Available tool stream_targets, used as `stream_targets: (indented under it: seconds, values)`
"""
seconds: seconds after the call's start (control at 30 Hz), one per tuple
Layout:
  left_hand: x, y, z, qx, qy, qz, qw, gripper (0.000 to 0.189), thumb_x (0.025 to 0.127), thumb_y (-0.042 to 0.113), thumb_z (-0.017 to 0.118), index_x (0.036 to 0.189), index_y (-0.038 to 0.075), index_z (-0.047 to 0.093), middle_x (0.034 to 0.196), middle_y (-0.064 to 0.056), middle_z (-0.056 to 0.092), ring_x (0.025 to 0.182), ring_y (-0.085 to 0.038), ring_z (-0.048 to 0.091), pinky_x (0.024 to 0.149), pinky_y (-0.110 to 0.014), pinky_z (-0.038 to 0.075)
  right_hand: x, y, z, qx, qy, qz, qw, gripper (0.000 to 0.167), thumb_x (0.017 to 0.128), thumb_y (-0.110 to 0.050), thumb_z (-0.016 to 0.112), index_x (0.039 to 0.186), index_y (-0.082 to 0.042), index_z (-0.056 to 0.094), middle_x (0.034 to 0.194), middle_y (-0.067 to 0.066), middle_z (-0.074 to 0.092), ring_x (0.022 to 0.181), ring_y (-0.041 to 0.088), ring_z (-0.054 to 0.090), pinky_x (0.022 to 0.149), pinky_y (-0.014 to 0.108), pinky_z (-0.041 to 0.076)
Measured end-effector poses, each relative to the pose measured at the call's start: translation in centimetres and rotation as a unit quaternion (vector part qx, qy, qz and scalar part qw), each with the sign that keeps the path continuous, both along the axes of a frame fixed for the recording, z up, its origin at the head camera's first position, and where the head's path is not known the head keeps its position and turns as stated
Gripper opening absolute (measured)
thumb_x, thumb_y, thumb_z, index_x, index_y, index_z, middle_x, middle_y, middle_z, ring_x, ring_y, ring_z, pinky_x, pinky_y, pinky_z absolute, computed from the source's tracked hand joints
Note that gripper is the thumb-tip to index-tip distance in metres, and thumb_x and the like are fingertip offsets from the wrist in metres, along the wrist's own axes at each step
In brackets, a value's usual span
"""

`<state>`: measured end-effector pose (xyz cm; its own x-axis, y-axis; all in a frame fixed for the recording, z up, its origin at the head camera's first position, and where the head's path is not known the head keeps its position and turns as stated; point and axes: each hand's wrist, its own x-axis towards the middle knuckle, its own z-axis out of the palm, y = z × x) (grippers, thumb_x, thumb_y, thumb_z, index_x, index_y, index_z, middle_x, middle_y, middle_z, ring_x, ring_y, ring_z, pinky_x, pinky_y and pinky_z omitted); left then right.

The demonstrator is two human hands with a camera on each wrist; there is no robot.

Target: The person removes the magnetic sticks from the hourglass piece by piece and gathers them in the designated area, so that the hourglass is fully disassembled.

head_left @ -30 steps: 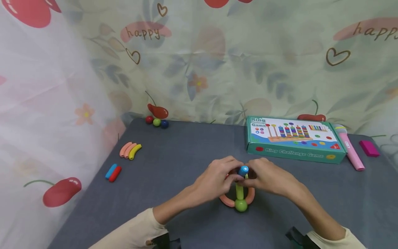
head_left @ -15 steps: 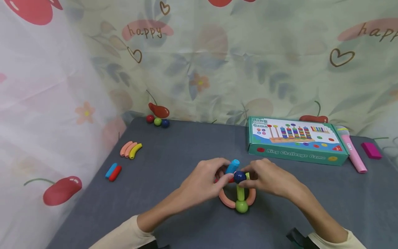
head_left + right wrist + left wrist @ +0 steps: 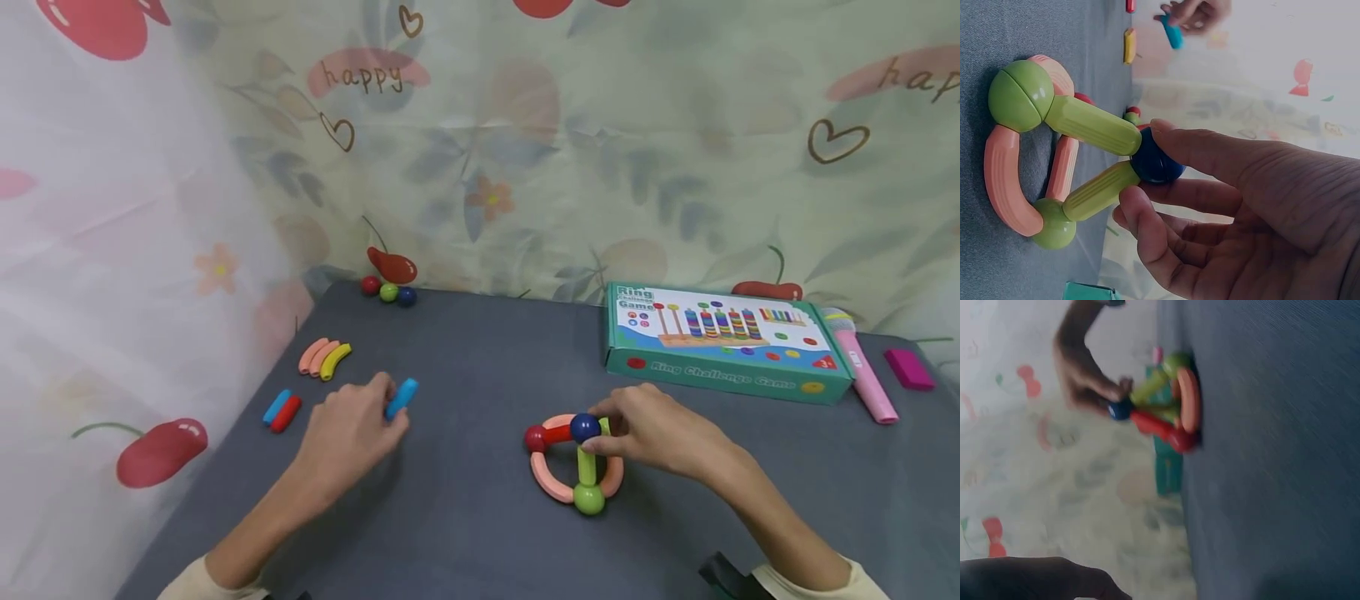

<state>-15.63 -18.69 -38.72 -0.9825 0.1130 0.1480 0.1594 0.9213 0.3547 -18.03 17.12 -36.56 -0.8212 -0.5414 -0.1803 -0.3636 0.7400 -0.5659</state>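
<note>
My right hand [image 3: 660, 433] pinches a dark blue ball [image 3: 1157, 156] between thumb and fingers. This ball tops a pyramid of toy sticks and balls: two green sticks [image 3: 1092, 125] and a red stick [image 3: 558, 434] slope down from it. They meet green balls [image 3: 588, 499] and a red ball [image 3: 536, 438], joined by curved salmon sticks [image 3: 1007, 181] in a ring on the table. Off to the left, my left hand [image 3: 348, 429] holds a straight blue stick [image 3: 402, 398], apart from the pyramid. In the left wrist view only part of this hand shows, blurred.
Beside the left hand lie a blue and a red stick [image 3: 286, 414], with curved salmon and yellow sticks [image 3: 335, 362] behind. Small balls [image 3: 388, 292] sit at the back left. A green game box [image 3: 727, 342], pink microphone [image 3: 866, 375] and magenta block [image 3: 910, 369] stand back right.
My left hand has moved left, away from the pyramid, carrying the blue stick that was upright over the blue ball. The right hand stays at the blue ball.
</note>
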Motion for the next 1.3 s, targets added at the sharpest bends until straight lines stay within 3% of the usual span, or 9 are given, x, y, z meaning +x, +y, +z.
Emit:
stream_targets:
  seconds: [0.13,0.37,0.67,0.83,0.93,1.03,1.17,1.23,1.3]
  values:
    - [0.2,-4.6,-1.1,-0.067,0.036,0.053,0.9957,0.014,0.089,0.017,0.072,0.09,0.004,0.066,0.058,-0.002,0.049,0.049,-0.016,0.045,0.046,-0.027,0.037,0.0,0.0,0.0,0.002,0.002,0.005,1.0,0.037,0.092,-0.031,0.08,0.117,-0.005,0.078,0.08,-0.005,0.068,0.07,0.01,0.053,0.054,0.024,0.04]
    - [-0.2,-9.9,-3.0,-0.115,0.05,0.081,0.9888,0.039,0.077,0.02,0.086,0.097,-0.009,0.072,0.085,-0.02,0.065,0.073,-0.029,0.057,0.062,-0.045,0.055,-0.1,0.0,0.1,-0.004,-0.003,0.009,0.9999,0.027,0.093,-0.03,0.079,0.111,-0.009,0.08,0.074,-0.005,0.068,0.066,0.011,0.052,0.053,0.023,0.038]
    - [-1.2,-12.2,-5.5,-0.121,0.007,0.092,0.9883,0.039,0.075,0.02,0.088,0.094,-0.011,0.072,0.095,-0.029,0.066,0.082,-0.039,0.06,0.068,-0.057,0.054,-0.1,0.1,0.1,-0.005,-0.005,0.007,1.0,0.033,0.092,-0.031,0.08,0.114,-0.006,0.079,0.078,-0.005,0.072,0.068,0.009,0.054,0.054,0.023,0.04]
    - [-1.4,-12.5,-5.5,-0.142,0.005,0.103,0.9845,0.056,0.075,0.024,0.09,0.112,-0.014,0.068,0.098,-0.03,0.066,0.087,-0.043,0.062,0.07,-0.06,0.055,-0.1,0.1,0.0,-0.005,-0.003,0.004,1.0,0.032,0.092,-0.03,0.08,0.113,-0.006,0.079,0.077,-0.006,0.071,0.066,0.009,0.054,0.054,0.023,0.041]
    - [-1.4,-12.0,-5.1,-0.143,0.008,0.098,0.9848,0.055,0.079,0.027,0.089,0.112,-0.012,0.069,0.097,-0.028,0.066,0.086,-0.042,0.063,0.072,-0.059,0.055,-0.1,0.1,0.0,-0.005,-0.007,0.002,1.0,0.034,0.092,-0.03,0.08,0.115,-0.004,0.078,0.077,-0.005,0.069,0.067,0.009,0.055,0.055,0.024,0.044]
    - [-1.5,-10.3,-4.6,-0.143,0.028,0.063,0.9873,0.047,0.084,0.028,0.086,0.109,-0.009,0.071,0.096,-0.025,0.068,0.084,-0.039,0.064,0.07,-0.055,0.055,-0.1,0.3,-0.2,-0.007,-0.013,0.001,0.9999,0.037,0.093,-0.031,0.08,0.117,-0.003,0.075,0.078,-0.005,0.067,0.069,0.009,0.056,0.057,0.025,0.047]
    - [-2.0,-5.6,-3.2,-0.083,0.022,-0.047,0.9952,0.029,0.09,0.025,0.082,0.1,0.002,0.07,0.09,-0.013,0.066,0.076,-0.022,0.059,0.064,-0.035,0.052,-0.4,0.8,-0.6,-0.01,-0.016,0.002,0.9998,0.046,0.092,-0.035,0.081,0.124,-0.004,0.07,0.079,-0.005,0.066,0.069,0.009,0.057,0.058,0.025,0.047]
    - [-2.2,-2.4,-2.4,-0.029,-0.003,-0.12,0.9924,0.021,0.093,0.023,0.08,0.098,0.007,0.068,0.088,-0.008,0.063,0.074,-0.014,0.054,0.063,-0.026,0.049,-0.6,1.1,-0.9,-0.012,-0.016,0.009,0.9997,0.052,0.09,-0.035,0.082,0.128,-0.003,0.068,0.08,-0.005,0.066,0.07,0.009,0.057,0.059,0.024,0.047]
    - [-2.2,1.1,-1.6,0.027,-0.04,-0.183,0.982,0.02,0.096,0.024,0.077,0.107,0.009,0.069,0.092,-0.006,0.065,0.076,-0.01,0.054,0.067,-0.021,0.048,-0.8,1.2,-1.4,-0.021,-0.02,0.024,0.9993,0.056,0.089,-0.033,0.084,0.132,-0.002,0.066,0.081,-0.005,0.068,0.071,0.008,0.058,0.061,0.024,0.049]
